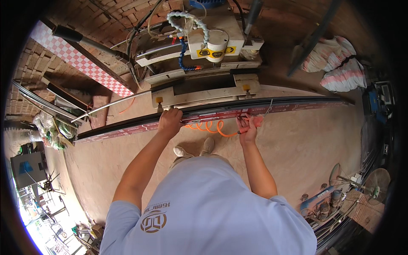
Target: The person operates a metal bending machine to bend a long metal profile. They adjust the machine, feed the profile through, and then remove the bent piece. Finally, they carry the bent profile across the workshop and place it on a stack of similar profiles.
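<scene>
Shirt (pixel 204 208); left fingers (pixel 173 114) on profile edge (pixel 212 114); floor (pixel 306 148) either side.

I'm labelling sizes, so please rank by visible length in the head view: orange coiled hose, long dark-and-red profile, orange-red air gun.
1. Long dark-and-red profile
2. Orange coiled hose
3. Orange-red air gun, partly hidden by the right hand

You wear a pale blue short-sleeved fabric shirt (pixel 212 208), marked with a round brown printed emblem (pixel 153 222); beige trousers (pixel 180 160); light-coloured shoes (pixel 208 145).
</scene>
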The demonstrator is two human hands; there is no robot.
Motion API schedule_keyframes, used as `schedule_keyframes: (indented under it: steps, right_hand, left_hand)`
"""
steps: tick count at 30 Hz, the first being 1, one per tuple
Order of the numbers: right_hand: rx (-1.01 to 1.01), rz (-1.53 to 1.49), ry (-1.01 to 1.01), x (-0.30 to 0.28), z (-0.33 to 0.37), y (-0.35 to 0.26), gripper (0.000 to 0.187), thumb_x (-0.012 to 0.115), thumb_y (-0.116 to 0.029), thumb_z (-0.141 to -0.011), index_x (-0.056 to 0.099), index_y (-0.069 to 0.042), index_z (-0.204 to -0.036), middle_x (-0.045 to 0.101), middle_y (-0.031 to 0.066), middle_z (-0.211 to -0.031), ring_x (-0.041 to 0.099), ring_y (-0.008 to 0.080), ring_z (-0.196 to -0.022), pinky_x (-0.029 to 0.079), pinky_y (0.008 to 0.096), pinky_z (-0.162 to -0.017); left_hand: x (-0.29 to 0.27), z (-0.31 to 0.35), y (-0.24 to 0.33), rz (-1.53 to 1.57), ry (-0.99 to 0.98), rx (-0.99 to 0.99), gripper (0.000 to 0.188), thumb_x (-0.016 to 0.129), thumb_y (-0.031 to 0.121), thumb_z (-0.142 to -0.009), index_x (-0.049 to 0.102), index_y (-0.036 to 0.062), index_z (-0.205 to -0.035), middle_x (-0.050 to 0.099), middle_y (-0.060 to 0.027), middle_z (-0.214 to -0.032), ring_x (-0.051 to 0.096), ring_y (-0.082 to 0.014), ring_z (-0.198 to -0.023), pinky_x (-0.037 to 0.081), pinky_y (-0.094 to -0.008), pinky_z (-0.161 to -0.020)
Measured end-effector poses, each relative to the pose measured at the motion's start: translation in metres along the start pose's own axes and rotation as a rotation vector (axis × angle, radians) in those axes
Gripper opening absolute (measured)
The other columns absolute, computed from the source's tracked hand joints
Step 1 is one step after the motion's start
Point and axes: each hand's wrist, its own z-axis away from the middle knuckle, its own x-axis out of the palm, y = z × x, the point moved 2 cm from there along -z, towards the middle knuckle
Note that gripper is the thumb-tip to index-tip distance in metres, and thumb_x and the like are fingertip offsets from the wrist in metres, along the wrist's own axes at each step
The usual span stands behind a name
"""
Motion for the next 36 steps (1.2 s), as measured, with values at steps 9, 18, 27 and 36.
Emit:
schedule_keyframes:
  steps: [9,18,27,36]
  right_hand:
    - [-0.029,0.078,0.067,-0.026,0.005,0.014,0.030,0.047,-0.029,-0.100,0.056,-0.002,-0.110,0.062,0.0098,-0.111,0.059,0.0245,-0.107,0.045,0.0430,-0.101]
    - [-0.076,0.498,0.063,-0.042,0.029,0.006,0.033,0.048,-0.031,-0.100,0.056,0.000,-0.111,0.064,0.0116,-0.109,0.059,0.0228,-0.107,0.043,0.0353,-0.101]
    - [0.016,1.093,-0.098,-0.004,0.113,-0.009,0.049,0.046,-0.040,-0.100,0.050,0.005,-0.119,0.063,0.0156,-0.103,0.065,0.0195,-0.088,0.048,0.0294,-0.085]
    - [0.218,1.031,-0.098,0.025,0.150,-0.001,0.046,0.049,-0.044,-0.095,0.054,0.002,-0.093,0.061,0.0104,-0.074,0.064,0.0185,-0.060,0.052,0.0315,-0.059]
  left_hand:
    - [0.025,0.025,0.008,0.008,0.095,0.077,0.020,0.070,0.010,-0.063,0.054,0.0109,-0.073,0.051,-0.0042,-0.078,0.054,-0.0238,-0.075,0.044,-0.0375,-0.065]
    - [0.039,0.040,0.009,0.021,0.136,0.144,0.016,0.064,0.007,-0.061,0.052,0.0117,-0.070,0.050,-0.0037,-0.073,0.054,-0.0231,-0.069,0.044,-0.0363,-0.061]
    - [0.046,0.044,0.006,0.051,0.158,0.145,0.021,0.067,0.005,-0.059,0.052,0.0098,-0.073,0.050,-0.0066,-0.074,0.054,-0.0268,-0.071,0.044,-0.0404,-0.062]
    - [0.012,0.070,0.009,0.174,0.166,0.141,0.018,0.072,0.013,-0.072,0.060,0.0091,-0.085,0.056,-0.0080,-0.092,0.056,-0.0278,-0.088,0.046,-0.0402,-0.076]
